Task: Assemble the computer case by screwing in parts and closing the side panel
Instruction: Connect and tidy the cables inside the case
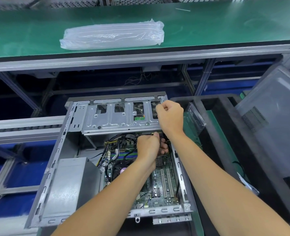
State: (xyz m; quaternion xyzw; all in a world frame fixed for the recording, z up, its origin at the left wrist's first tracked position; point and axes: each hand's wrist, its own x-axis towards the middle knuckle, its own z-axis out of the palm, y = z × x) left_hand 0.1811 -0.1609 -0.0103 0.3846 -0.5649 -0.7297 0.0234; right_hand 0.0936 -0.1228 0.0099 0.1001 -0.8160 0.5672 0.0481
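The open computer case [59, 167] is lying on its side in front of the person, motherboard [164, 181] exposed, with the detached side panel [275, 120] leaning well to the right. The left hand [148, 149] is reaching under the drive cage [117, 118], fingers curling around black cables [122, 138]. The right hand [170, 115] is resting fisted at the cage's right end; whether it is holding anything cannot be determined.
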